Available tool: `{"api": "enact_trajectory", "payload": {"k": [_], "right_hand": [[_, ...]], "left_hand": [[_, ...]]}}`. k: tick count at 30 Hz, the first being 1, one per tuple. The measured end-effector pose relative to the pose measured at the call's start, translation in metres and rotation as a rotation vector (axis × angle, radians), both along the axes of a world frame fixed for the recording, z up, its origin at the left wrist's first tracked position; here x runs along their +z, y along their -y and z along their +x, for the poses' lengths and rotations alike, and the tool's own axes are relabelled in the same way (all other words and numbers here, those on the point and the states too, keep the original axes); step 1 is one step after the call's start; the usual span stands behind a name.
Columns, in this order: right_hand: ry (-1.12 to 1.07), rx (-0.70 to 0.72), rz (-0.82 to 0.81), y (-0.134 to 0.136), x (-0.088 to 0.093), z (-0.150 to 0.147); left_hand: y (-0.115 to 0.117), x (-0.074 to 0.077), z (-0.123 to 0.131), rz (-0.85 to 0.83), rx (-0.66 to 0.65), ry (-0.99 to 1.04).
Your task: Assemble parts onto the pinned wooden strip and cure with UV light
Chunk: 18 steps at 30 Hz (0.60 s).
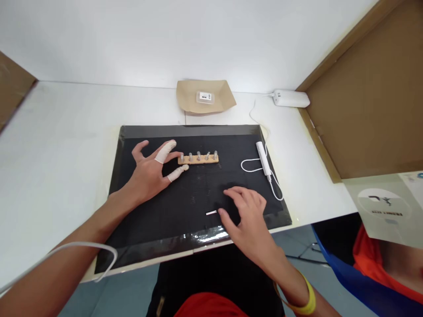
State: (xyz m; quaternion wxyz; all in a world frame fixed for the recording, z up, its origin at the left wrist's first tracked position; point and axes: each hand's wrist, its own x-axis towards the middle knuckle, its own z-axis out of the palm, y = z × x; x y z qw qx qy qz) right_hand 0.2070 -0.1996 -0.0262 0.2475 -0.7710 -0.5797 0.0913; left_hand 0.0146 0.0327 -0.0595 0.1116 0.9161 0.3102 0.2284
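My left hand (147, 174) is at the left end of a narrow wooden strip (208, 161), its fingers spread. White finger cots cover its thumb and one finger. Several small clear, peg-like pieces (198, 155) stand in a row on the strip, a few tilted. One bare fingertip is at the leftmost piece; I cannot tell whether it presses on it. A short, shiny metal rod (211, 213) lies on the black mat (158, 220) just left of my right thumb. Low over the mat hovers my right hand (249, 215), thumb and fingers apart, with nothing visible between them.
A brown paper tray (220, 103) holding a small clear box (205, 97) stands behind the mat. On the right lie a white stick-shaped device (263, 158) with a looped cable and a white power strip (291, 98). A cardboard wall (370, 97) borders the right side.
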Motion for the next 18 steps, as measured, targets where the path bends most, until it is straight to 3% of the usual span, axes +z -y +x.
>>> {"api": "enact_trajectory", "payload": {"k": [6,10,13,18], "right_hand": [[0.126,0.09,-0.058,0.008,-0.007,-0.013],[0.29,0.135,0.02,0.002,-0.011,-0.019],[0.389,0.195,0.094,0.0,-0.015,-0.022],[0.52,0.285,0.054,-0.002,-0.019,-0.029]], "left_hand": [[0.002,0.002,0.002,-0.088,0.034,0.002],[0.001,0.008,0.003,-0.15,0.061,-0.009],[-0.001,0.011,0.003,-0.154,0.045,-0.03],[-0.006,0.019,0.002,-0.192,-0.009,-0.084]]}}
